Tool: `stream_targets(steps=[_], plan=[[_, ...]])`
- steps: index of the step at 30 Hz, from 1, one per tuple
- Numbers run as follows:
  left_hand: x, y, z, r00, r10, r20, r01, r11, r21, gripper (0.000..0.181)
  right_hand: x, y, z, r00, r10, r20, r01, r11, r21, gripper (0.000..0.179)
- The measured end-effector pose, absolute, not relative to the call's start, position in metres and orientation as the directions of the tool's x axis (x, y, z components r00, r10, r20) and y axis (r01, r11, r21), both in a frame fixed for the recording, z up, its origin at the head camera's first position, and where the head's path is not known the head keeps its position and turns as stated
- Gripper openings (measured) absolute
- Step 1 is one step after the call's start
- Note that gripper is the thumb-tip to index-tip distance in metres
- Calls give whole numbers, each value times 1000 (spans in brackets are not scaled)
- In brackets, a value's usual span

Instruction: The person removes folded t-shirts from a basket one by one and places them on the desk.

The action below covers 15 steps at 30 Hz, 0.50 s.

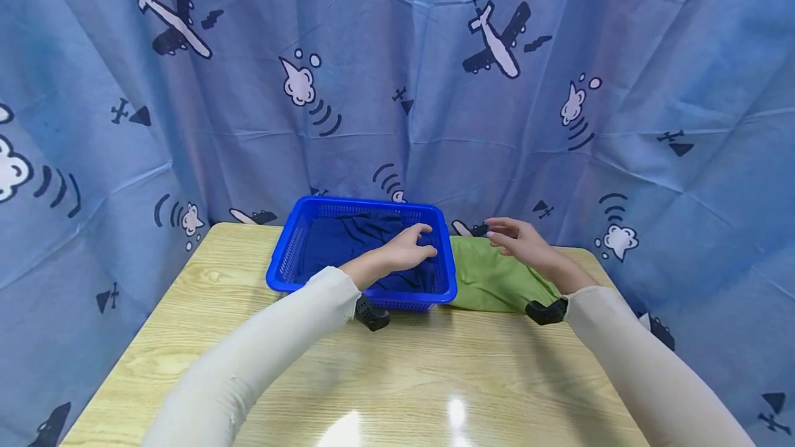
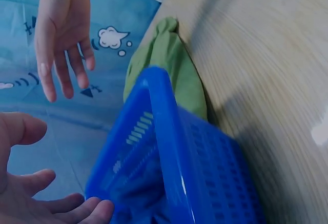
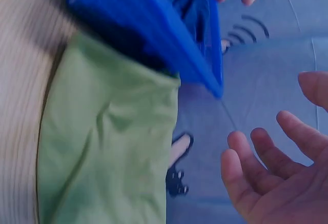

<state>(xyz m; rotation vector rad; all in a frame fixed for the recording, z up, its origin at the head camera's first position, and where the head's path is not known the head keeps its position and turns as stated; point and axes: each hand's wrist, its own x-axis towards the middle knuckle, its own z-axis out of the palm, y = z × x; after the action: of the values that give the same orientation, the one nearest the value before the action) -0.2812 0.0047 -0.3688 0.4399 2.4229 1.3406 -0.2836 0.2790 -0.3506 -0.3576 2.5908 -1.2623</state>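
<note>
Behind the basket and to both sides of it, you have a blue airplane-print curtain (image 1: 379,88); a wood-grain table (image 1: 205,309) extends to the basket's left. Your blue perforated plastic basket (image 1: 284,247) stands upright on that table, with rumpled navy fabric (image 1: 338,247) inside it. Over the basket's right part is your left hand (image 1: 400,252), its fingers loosely spread and the thumb set apart. Just right of the basket lies your green cloth (image 1: 487,278), spread on the table with a few creases; whether its edge runs under the basket, you cannot tell. Above that cloth, to the basket's right, your right hand (image 1: 524,245) has its fingers gently bent and spaced, thumb apart.
</note>
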Motion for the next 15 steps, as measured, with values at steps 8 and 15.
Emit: stream_targets(steps=[8,15], plan=[[-276,-36,-375,-896,413,-161,104,549,829,60,-277,239,-353,-917,-376,-130,-94,521,-849,56],[-282,-93,-374,-906,349,-240,41,635,771,66,-273,195,-358,-874,-457,-166,-4,347,-938,57]])
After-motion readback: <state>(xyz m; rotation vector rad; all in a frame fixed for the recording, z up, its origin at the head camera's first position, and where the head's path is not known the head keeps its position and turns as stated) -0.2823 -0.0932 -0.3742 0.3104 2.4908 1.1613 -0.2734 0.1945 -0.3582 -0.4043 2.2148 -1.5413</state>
